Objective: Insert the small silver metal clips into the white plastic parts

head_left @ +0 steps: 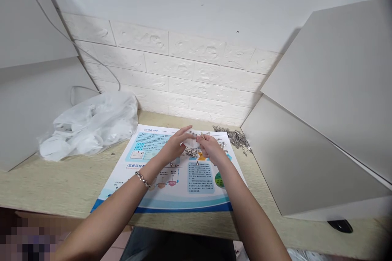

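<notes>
Above the printed sheet, my left hand [177, 144] wears a bracelet [143, 180] at the wrist and grips a small white translucent piece [191, 142] with dark dots along its upper part. My right hand [211, 147] is closed in a pinch at the right edge of that piece. What sits between the right fingertips is too small to make out. Just below the hands, a little heap of silvery metal charms [190, 153] lies on the printed sheet [171, 202]. One single charm [197, 164] lies apart, nearer to me.
A larger pile of silvery charms [240, 139] spreads at the back right of the wooden table [61, 189]. On the left lies a clear plastic bag [92, 126] with white round pieces inside. Grey panels [309, 163] flank both sides. A dark object [340, 225] lies at the right front.
</notes>
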Action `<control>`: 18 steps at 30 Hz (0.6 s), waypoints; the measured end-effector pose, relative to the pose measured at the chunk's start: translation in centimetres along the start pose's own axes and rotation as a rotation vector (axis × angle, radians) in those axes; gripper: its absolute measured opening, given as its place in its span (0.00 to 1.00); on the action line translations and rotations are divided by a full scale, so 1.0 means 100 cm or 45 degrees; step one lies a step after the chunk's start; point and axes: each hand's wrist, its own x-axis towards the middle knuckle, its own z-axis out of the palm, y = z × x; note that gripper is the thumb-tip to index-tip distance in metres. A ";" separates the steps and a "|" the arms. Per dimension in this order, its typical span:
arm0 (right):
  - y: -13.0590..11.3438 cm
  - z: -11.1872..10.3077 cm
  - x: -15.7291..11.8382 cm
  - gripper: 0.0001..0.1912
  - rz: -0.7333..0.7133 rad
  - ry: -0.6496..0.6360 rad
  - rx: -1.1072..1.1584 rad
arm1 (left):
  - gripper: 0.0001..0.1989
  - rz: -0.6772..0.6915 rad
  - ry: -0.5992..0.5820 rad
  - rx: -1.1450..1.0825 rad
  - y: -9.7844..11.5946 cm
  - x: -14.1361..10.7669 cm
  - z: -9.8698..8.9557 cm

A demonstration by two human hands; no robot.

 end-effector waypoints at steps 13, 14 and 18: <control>0.004 0.001 0.003 0.18 -0.379 0.210 -0.462 | 0.13 -0.659 0.038 -0.323 0.005 0.012 -0.015; 0.004 0.001 0.003 0.19 -0.393 0.255 -0.439 | 0.12 -0.685 0.080 -0.387 0.006 0.012 -0.015; 0.004 -0.001 0.004 0.17 -0.422 0.343 -0.408 | 0.12 -0.749 0.156 -0.573 0.012 0.012 -0.015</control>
